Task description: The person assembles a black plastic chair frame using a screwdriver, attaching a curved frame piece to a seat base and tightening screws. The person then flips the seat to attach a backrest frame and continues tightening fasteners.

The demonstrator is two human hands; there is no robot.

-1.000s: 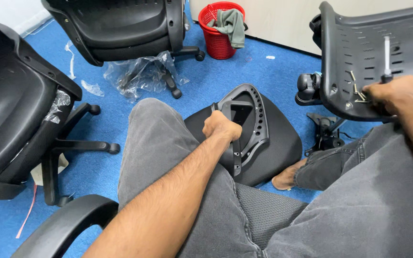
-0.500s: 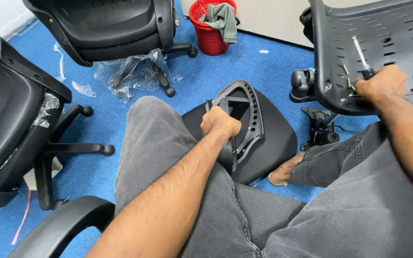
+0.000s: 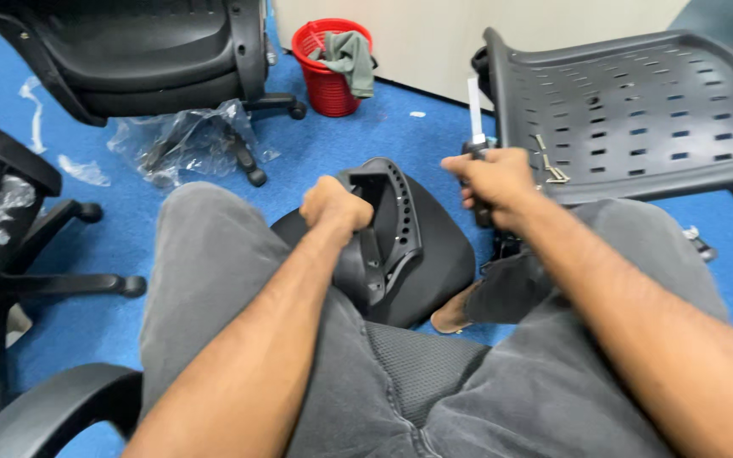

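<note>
The black chair bracket (image 3: pixel 388 225), a perforated plastic frame, stands on a padded black seat part (image 3: pixel 434 254) between the knees, long axis running away from the person, not yet visibly fastened. The left hand (image 3: pixel 335 206) is clenched on its near rim. The right hand (image 3: pixel 494 182), fisted, holds a screwdriver (image 3: pixel 474 119) blade up (screws (image 3: pixel 551 170) wait just beyond, on the perforated seat shell (image 3: pixel 638 110)).

My arms are bare from the elbows down, with no sleeves, watch or bands showing on either wrist. My left hand (image 3: pixel 335 206) and right hand (image 3: pixel 491 180) wear no gloves or rings that I can see. I have on grey trousers (image 3: pixel 214 280) of a faded, denim-like cloth, with a seam running along the right leg. One bare foot (image 3: pixel 454 312) shows between my knees.
</note>
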